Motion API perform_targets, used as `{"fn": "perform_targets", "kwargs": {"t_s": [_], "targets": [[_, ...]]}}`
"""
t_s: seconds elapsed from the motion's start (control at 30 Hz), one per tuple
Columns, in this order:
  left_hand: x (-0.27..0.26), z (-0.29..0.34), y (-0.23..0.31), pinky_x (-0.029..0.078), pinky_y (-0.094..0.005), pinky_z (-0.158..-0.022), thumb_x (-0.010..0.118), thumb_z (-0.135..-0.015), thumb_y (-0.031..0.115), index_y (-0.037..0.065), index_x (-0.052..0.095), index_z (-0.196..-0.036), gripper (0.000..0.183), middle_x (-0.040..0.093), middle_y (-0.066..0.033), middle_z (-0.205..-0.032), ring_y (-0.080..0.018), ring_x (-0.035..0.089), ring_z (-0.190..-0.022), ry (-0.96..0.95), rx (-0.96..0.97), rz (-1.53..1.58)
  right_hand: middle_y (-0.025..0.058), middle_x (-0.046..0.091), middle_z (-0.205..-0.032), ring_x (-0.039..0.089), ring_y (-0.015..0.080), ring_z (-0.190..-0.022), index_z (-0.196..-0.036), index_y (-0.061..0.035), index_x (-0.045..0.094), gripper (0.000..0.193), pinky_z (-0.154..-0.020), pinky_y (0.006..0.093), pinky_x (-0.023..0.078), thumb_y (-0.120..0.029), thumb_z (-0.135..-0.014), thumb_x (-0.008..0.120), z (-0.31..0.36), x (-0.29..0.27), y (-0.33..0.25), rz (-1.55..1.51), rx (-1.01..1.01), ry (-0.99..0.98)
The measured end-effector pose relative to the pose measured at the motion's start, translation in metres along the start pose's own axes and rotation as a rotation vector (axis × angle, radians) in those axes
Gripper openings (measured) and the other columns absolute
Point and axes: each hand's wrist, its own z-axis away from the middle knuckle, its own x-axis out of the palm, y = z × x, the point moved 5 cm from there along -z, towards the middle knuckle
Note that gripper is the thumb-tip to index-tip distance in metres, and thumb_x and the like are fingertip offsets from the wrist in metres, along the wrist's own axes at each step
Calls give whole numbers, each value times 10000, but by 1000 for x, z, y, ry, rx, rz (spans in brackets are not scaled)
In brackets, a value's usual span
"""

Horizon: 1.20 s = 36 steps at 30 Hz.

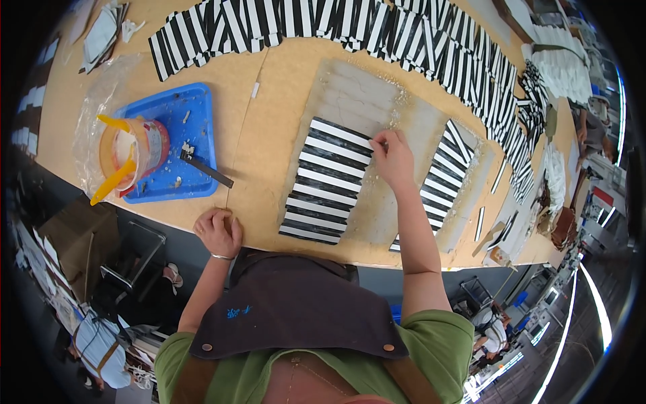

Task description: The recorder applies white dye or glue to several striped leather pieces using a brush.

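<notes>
Black-and-white striped panel (326,182) lay on a grey board (356,87) near the middle of the table's (262,135) near edge, its long axis running away from the person and leaning slightly right, its stripes crossing from side to side. At its far right corner, the right hand (393,158) was the nearer of the two, fingertips drawn together at the panel's edge; whether they gripped it or only pressed could not be told. From those fingers, the panel stretched left and back toward the near edge. Well apart to the left, the left hand (219,232) rested at the table's near edge, fingers curled in a loose fist, nothing visible in them. A second striped panel (441,178) lay beyond the right forearm. Near the table's left end, a tub (151,145) sat in a blue tray (205,111), while striped pieces (289,20) lined the far side.
</notes>
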Motion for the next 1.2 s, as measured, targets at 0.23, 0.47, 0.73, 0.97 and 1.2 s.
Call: {"fn": "perform_targets", "kwargs": {"t_s": [0.23,0.47,0.73,0.97,1.2], "targets": [[0,-1,0,326,-426,-856,633,-734,192,132,574,-933,216,532,-83,-1016,-289,481,-942,49,8,-27,73,629,-799,615,276,-771,-891,-103,586,112,-659,385,487,-138,-810,655,-3,-2,1,29,-3,-46],[0,0,0,325,-427,-853,628,-732,208,131,575,-931,220,535,-84,-1006,-289,481,-938,58,3,-30,85,621,-788,617,272,-772,-936,-81,571,144,-657,383,488,-139,-820,635,-5,-5,-5,74,-98,-79],[2,1,-2,326,-428,-847,628,-727,213,132,575,-931,226,534,-88,-1003,-291,482,-934,53,6,-43,96,631,-863,611,264,-709,-984,-47,567,218,-665,346,495,-156,-815,650,3,-5,-12,-163,27,-235],[2,0,-2,327,-432,-847,631,-729,219,133,574,-936,231,531,-91,-1003,-295,481,-937,49,3,-38,125,648,-891,622,262,-716,-925,-29,607,226,-661,328,495,-196,-792,683,4,-4,-15,-87,-131,-227],[2,1,-2,327,-436,-848,636,-730,230,133,572,-943,242,528,-88,-1014,-294,477,-940,38,-7,-52,148,648,-954,630,286,-714,-1039,-66,582,278,-672,335,497,-167,-796,671,10,1,-14,-207,-7,-360]]}}
